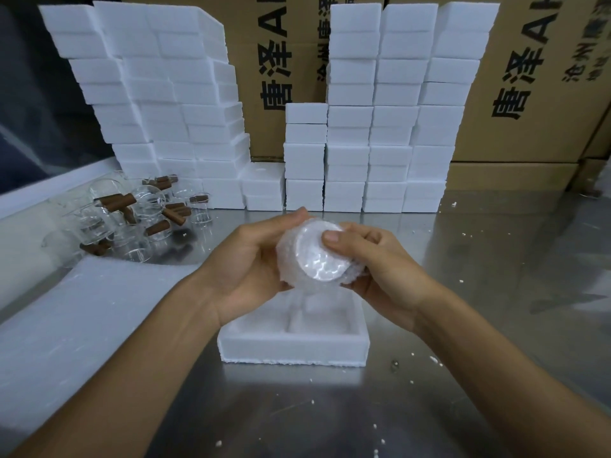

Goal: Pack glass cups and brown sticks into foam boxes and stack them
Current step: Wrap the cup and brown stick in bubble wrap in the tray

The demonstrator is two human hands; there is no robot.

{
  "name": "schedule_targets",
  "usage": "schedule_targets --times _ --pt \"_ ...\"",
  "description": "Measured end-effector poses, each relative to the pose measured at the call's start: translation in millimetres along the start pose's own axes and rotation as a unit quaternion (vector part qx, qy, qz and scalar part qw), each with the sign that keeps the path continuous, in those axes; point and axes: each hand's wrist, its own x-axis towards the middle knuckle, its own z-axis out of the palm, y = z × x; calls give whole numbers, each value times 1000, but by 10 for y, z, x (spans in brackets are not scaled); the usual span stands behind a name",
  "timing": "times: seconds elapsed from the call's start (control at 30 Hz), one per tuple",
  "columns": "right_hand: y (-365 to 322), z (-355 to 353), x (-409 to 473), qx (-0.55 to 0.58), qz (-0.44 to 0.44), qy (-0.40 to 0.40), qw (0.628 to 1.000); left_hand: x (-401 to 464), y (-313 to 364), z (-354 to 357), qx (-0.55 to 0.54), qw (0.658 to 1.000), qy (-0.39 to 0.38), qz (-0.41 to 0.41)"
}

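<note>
Both hands hold a glass cup wrapped in bubble wrap (pixel 319 256) above the table's middle. My left hand (pixel 254 256) cups it from the left, fingers curled around it. My right hand (pixel 370 259) grips it from the right, thumb pressed on the wrap over the cup's round end. Directly below lies an open foam box (pixel 294 345) with moulded recesses, nothing visible in it. A heap of clear glass cups (pixel 139 209) and brown sticks (pixel 115 201) lies at the left.
Tall stacks of white foam boxes stand at the back left (pixel 165 104) and back right (pixel 396 120), in front of cardboard cartons (pixel 535 87). A white foam sheet (pixel 76 325) covers the table's left side. Foam crumbs dot the steel table (pixel 463 325).
</note>
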Motion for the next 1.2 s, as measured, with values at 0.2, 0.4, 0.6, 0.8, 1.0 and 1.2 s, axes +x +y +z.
schedule_targets --times 0.2,0.4,0.6,0.8,1.0,1.2 --pt "-57 -42 22 -9 -8 28 1000 -51 20 -3 17 998 -29 43" --pt "-208 -20 -30 -174 -107 100 974 -95 86 -94 164 981 -5 102" --pt "-279 13 -87 -373 -150 61 914 -191 193 -138 327 932 2 155" --pt "-255 20 -91 -490 -155 3 858 -213 254 -21 500 837 44 219" --pt "-228 10 -77 -554 -164 6 816 -202 215 42 583 771 47 253" --pt "-215 -27 -81 -548 -183 -13 816 -138 124 33 593 761 41 260"
